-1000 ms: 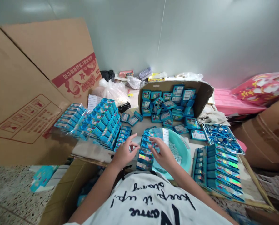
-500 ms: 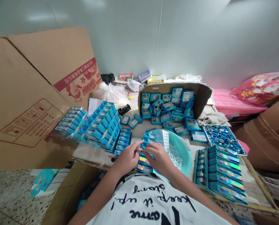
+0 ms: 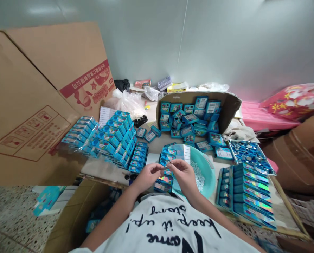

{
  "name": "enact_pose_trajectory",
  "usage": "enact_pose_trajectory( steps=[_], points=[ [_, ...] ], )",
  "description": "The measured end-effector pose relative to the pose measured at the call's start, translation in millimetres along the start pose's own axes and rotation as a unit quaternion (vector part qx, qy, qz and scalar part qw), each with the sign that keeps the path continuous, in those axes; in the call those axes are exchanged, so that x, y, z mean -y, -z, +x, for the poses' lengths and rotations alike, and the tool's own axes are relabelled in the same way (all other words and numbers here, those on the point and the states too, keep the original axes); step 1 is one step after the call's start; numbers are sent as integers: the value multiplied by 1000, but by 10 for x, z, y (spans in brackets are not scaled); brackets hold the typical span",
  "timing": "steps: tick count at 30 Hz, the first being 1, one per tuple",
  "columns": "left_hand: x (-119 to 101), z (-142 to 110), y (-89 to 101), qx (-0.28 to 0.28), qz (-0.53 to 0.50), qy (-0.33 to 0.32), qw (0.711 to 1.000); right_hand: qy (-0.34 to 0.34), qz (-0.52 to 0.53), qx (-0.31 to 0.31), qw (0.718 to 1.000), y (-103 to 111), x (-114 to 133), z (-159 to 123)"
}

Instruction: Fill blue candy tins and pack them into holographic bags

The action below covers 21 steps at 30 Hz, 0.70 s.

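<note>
My left hand point(image 3: 149, 175) is closed in a pinch just over a row of small blue boxes point(image 3: 168, 151) in front of me. Beside it, my right hand point(image 3: 182, 173) pinches too, its fingertips close to those of the left. Whatever lies between the fingers is too small to make out. The boxes run in a column beneath both hands and are partly covered by them. Right behind my right hand stands a turquoise basin point(image 3: 211, 168) holding many small white pieces point(image 3: 197, 175). A printed sheet point(image 3: 184, 153) rests across the basin's far left part.
Stacked blue boxes point(image 3: 114, 137) rise at the left, by a large carton point(image 3: 35, 105). An open cardboard box point(image 3: 229, 109) with jumbled blue boxes stands at the back. To the right are a tray of round blue pieces point(image 3: 249, 153) and more upright boxes point(image 3: 251, 196).
My fingertips have drawn slightly apart, and the right hand has turned and shifted a little to the right. The head view has moved slightly.
</note>
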<state>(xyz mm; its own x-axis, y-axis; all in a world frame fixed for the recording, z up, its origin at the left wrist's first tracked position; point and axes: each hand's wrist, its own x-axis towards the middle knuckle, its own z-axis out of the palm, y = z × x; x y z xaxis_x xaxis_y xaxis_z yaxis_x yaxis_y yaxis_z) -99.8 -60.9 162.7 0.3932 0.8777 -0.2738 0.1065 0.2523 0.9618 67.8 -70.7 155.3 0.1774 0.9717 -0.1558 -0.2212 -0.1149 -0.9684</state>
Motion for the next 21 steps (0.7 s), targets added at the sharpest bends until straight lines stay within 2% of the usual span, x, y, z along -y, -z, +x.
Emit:
enact_pose_trajectory(
  steps=[6,12,15,21],
  points=[
    [-8,20,61,-3,44,-4,999,-31,69,5,997,63,-82,-8],
    [44,69,69,-13,66,7,998,-144,165,-39,975,102,-149,22],
    [66,83,90,-34,76,8,997,-163,150,-69,973,123,-189,60],
    [182,123,183,-86,78,16,993,-143,97,-114,978,194,-274,81]
  ],
)
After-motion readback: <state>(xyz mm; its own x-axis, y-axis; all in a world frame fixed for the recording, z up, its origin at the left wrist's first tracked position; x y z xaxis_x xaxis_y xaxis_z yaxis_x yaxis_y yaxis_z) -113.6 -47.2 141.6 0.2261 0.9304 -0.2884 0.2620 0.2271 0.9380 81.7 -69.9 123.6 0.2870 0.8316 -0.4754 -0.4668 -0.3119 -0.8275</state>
